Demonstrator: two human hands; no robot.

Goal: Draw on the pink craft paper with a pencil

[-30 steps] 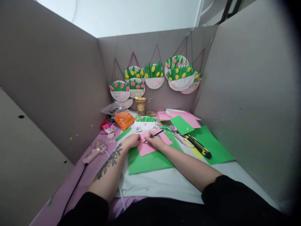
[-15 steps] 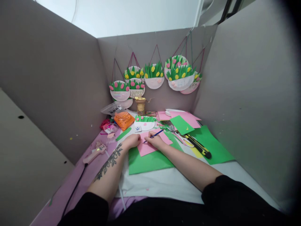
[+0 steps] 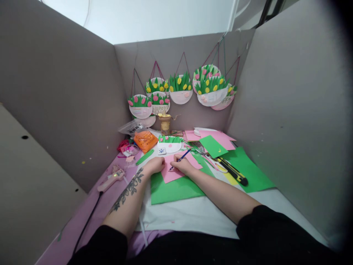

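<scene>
- Pen [image 3: 185, 155] is slanting toward two o'clock, right hand [image 3: 182, 165] pinching it
- Left hand [image 3: 156, 165], seemingly fisted, is resting at pink paper's [image 3: 171, 177] nine o'clock

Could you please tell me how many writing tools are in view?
1: the blue writing tool in the right hand, its tip at the pink paper. Others may be hidden.

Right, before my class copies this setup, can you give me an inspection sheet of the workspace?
Surface: white cover; purple surface at left.
Work in hand: pink paper on green paper; blue pencil.
Clutter: box cutter, scissors, orange packet.
Hands: left hand curled at pink paper's left edge; right hand grips blue pencil, tip at the paper.
Cables: black cord from pink glue gun.
Surroundings: gray partitions; paper-plate baskets hanging behind.
</scene>
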